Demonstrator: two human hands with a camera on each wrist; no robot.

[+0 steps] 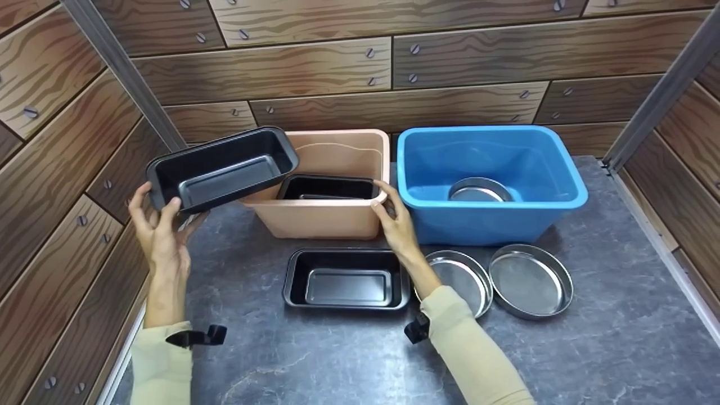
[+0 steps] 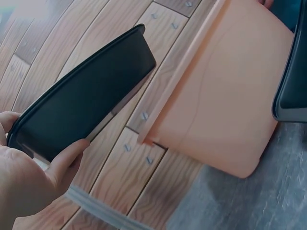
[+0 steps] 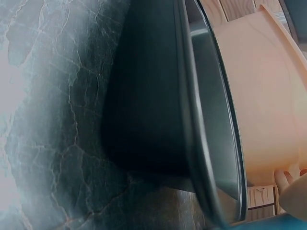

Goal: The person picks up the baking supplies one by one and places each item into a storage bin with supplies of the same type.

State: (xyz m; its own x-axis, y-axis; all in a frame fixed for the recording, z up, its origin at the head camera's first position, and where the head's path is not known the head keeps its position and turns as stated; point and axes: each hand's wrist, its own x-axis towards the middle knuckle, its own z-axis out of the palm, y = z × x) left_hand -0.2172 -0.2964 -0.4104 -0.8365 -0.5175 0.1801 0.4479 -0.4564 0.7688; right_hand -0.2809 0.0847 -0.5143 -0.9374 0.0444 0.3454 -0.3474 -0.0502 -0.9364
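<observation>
My left hand (image 1: 163, 233) grips the left end of a dark loaf pan (image 1: 225, 169), raised and tilted beside the peach bin (image 1: 320, 219). In the left wrist view the thumb lies along the outside of that loaf pan (image 2: 91, 91). A second loaf pan (image 1: 332, 185) sits inside the peach bin. At the bin's front right corner, my right hand (image 1: 399, 225) pinches the rim between fingers and thumb. Below the bin, another loaf pan (image 1: 347, 287) rests on the table; its side fills much of the right wrist view.
A blue bin (image 1: 478, 225) stands right of the peach one, with a round cake tin (image 1: 480, 191) inside. Two round tins, a left one (image 1: 458, 275) partly behind the right forearm and a right one (image 1: 531, 281), lie on the grey table (image 1: 337, 360). Wood-patterned walls (image 1: 320, 67) enclose it.
</observation>
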